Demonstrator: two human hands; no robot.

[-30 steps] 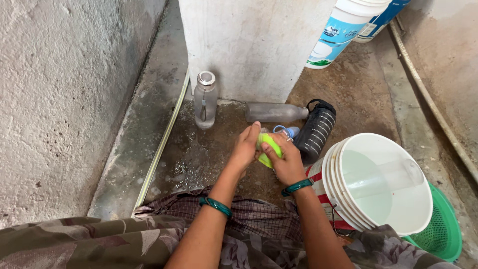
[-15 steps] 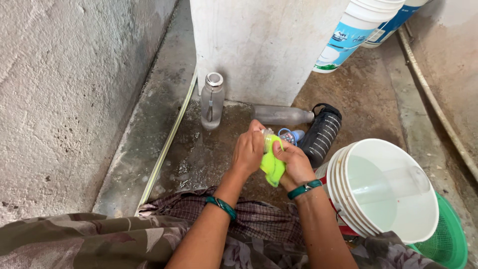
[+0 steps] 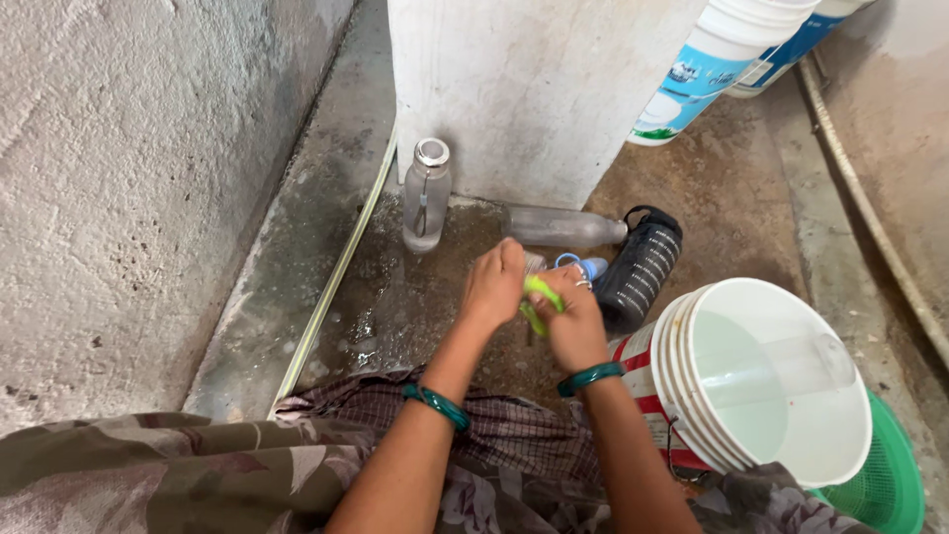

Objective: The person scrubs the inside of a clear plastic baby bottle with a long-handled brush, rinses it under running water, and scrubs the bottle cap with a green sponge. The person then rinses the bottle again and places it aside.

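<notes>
Beside the hands [image 3: 534, 302] stand a white bucket [image 3: 791, 450] (water-filled) and a black bottle [image 3: 641, 269].

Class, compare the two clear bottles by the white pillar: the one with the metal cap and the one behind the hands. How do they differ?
The metal-capped bottle stands upright; the other clear bottle lies on its side. The metal-capped bottle stands left of the hands, the lying one beyond them, its neck toward the black bottle. Both are see-through and rest on wet floor against the white pillar.

I count three bottles on the floor: one clear upright bottle [image 3: 426, 195], one clear lying bottle [image 3: 563, 226], one black bottle [image 3: 644, 267]. One stack of white buckets [image 3: 761, 381], one green basket [image 3: 895, 475], one green scrubber [image 3: 537, 300]. Two bangles, one on each wrist.
</notes>
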